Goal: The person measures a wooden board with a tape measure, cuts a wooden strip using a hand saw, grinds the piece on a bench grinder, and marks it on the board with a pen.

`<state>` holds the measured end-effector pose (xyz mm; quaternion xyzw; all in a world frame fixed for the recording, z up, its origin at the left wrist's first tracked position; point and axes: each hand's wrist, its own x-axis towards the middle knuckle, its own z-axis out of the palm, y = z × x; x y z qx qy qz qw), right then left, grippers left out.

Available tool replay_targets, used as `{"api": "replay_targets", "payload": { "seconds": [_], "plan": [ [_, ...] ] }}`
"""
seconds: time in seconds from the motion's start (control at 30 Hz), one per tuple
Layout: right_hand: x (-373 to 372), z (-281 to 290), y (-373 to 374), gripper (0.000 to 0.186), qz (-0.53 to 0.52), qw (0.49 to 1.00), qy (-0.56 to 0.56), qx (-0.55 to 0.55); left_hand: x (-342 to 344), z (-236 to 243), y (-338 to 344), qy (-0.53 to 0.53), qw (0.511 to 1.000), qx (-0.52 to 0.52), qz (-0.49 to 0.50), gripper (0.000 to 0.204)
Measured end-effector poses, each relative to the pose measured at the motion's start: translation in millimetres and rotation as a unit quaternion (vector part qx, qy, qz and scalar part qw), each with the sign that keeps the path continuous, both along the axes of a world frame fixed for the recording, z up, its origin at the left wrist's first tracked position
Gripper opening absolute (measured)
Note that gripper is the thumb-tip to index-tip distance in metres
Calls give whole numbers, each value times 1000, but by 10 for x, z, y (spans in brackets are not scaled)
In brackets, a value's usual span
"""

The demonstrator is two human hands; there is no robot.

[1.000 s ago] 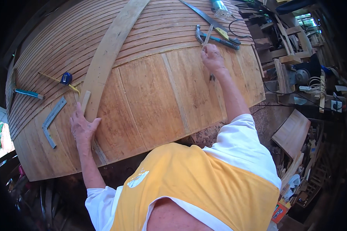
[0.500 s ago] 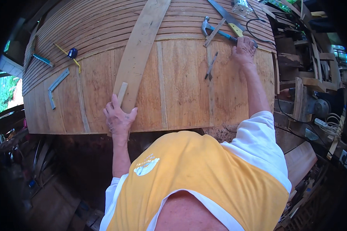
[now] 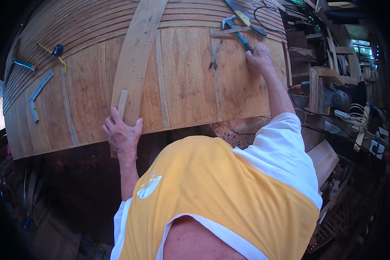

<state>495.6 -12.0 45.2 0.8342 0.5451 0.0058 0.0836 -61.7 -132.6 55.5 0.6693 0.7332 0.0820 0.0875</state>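
My left hand (image 3: 122, 133) lies across the near end of a long wooden board (image 3: 136, 56), its fingers at the left edge and thumb at the right. A short pale wood strip (image 3: 123, 102) rests on the board beside my index finger. At the right, my right hand (image 3: 261, 57) is closed around the handle end of a claw hammer (image 3: 239, 35) with a blue-and-black grip. The hammer's head points away from me. A small flat wood stick (image 3: 225, 32) lies across the hammer's handle, and a pen-like marking tool (image 3: 216, 53) lies left of it.
A handsaw (image 3: 243, 18) with a yellow-and-black handle lies beyond the hammer, near a black cord (image 3: 260, 21). On the left of the wooden panel (image 3: 190, 82) are a tape measure (image 3: 57, 50), a metal angle tool (image 3: 39, 93) and a green-handled tool (image 3: 24, 65). Scrap wood fills the right side.
My right hand has closed on the hammer's handle and drawn the hammer slightly toward me. My left hand stays on the board. The whole view has shifted and tilted a little.
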Motion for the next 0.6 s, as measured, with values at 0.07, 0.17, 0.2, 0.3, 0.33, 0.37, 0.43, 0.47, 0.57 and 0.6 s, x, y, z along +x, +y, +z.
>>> {"api": "replay_targets", "payload": {
  "seconds": [0.07,0.17,0.2,0.3,0.33,0.37,0.43,0.47,0.57,0.6],
  "plan": [
    [158,-23,-138,58,-22,999,28,-4,83,-2,-53,-2,1000,-7,8,101],
    [341,-30,-357,56,-51,996,74,-14,183,-42,-119,3,1000,-1,13,101],
    [408,-22,-420,54,-56,995,86,-22,216,-78,-158,0,1000,11,9,101],
    [632,96,-639,51,-57,990,115,-59,457,-59,-215,5,1000,6,23,102],
    [767,150,-717,51,-52,989,121,-63,571,-30,-258,5,999,-11,34,102],
    [917,199,-768,48,-37,984,154,-83,682,-16,-292,12,999,-12,39,102],
    [1058,265,-814,45,-14,974,196,-108,913,-2,-372,8,999,-6,53,102],
    [1097,303,-826,41,65,979,190,-23,1015,4,-428,18,998,-9,61,102],
    [975,436,-605,30,201,954,187,125,1335,8,-525,23,996,-18,78,102],
    [811,453,-489,28,259,935,191,149,1451,30,-534,17,996,-22,85,102]
  ]
}}
